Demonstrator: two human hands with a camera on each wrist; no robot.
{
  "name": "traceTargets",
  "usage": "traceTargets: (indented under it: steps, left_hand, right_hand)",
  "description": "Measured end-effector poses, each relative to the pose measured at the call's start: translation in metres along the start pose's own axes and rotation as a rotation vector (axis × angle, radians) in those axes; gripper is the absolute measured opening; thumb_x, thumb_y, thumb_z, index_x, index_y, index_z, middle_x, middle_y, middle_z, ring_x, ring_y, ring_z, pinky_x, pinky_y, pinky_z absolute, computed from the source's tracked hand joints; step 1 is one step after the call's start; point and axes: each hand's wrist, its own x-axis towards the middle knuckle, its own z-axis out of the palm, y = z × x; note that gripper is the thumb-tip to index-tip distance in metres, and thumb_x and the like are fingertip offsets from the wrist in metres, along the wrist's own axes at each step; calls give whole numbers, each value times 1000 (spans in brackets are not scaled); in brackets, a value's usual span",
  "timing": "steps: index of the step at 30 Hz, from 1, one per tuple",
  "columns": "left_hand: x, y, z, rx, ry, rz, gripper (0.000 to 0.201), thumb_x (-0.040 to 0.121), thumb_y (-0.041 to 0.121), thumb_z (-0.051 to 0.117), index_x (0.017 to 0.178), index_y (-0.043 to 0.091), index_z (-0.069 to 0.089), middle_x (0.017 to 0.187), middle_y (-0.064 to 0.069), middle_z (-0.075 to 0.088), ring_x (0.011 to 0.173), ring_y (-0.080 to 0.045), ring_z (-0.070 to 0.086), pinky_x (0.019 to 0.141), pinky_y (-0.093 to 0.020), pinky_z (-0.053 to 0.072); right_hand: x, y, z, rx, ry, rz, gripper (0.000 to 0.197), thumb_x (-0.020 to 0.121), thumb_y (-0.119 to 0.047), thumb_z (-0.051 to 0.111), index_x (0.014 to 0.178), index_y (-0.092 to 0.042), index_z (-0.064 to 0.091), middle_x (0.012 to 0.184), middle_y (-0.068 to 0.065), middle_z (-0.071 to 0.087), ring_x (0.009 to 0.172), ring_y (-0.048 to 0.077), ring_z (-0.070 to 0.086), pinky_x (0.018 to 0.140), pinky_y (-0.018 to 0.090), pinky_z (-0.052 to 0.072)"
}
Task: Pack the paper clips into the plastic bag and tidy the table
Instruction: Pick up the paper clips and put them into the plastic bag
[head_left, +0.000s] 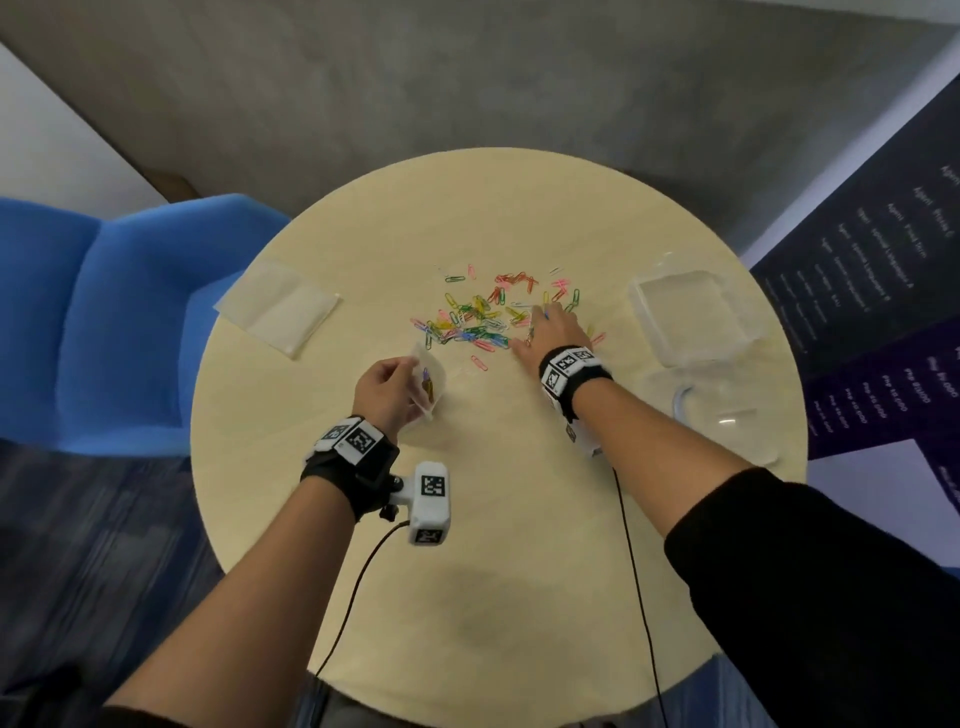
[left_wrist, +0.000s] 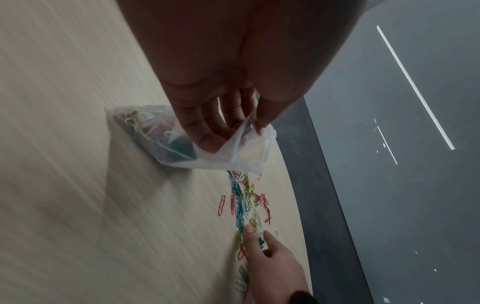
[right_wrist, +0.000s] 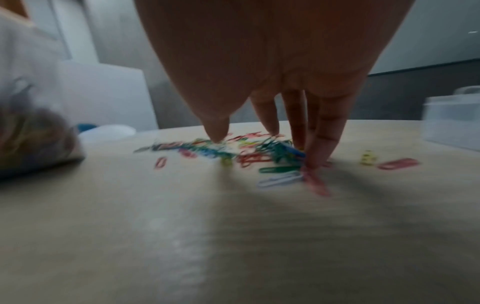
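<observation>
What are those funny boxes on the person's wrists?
Each wrist wears a black strap with white blocks printed in black-and-white square codes: left wrist band, right wrist band. A white camera box sticks out below the left one. Thin black cables trail off. The right arm has a black sleeve.

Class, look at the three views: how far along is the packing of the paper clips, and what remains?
Done: some clips already sit inside the plastic bag, whose mouth the left hand pinches open. In hand: the right hand reaches with straight fingers into the loose paper clips. Left: most of that pile, then tidying the table.
</observation>
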Motion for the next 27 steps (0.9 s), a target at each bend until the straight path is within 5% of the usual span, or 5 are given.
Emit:
traceTargets:
  steps: [5,11,16,19,27]
  left_hand:
    - [5,1,-7,15,-11,-4,12,96,26,59,97,14,63,99,-13,66,103,-31,61,58,-28,53]
    - [15,1,-13,45,-46,-2,16,93,31,62,99,16,64,117,-23,65,108,-32,62,62,-30,52]
    - [20,-2,-9,34,-132,-10,24,94,30,63,106,10,64,103,-22,65,96,-26,65,57,-25,53]
    - [24,0,-2,39,-179,28,26,93,29,64,106,7,64,95,-21,64,86,-28,65,59,-27,55]
    - [26,5,1,80,-235,144,9,97,17,56,92,11,59,70,-11,64,61,-26,62,65,-37,57]
  right_hand:
    - [-3,-9,12,-126,42,-142,26,97,-3,43,116,1,60,118,19,55,106,34,55,79,38,48]
    - [-12,19,-4,160,30,-42,24,92,-15,59,110,-10,73,100,14,73,93,28,66,88,30,54]
    - [-44,20,-18,1124,-4,418,21,78,-9,78,99,-4,74,102,11,74,78,21,73,77,25,59]
    - [-68,-8,-32,1678,-156,450,21,81,1,71,102,3,68,103,20,71,80,22,72,72,25,60]
    - [-88,-77,-28,1617,-277,283,17,80,2,72,97,2,71,92,14,72,76,21,69,73,28,60]
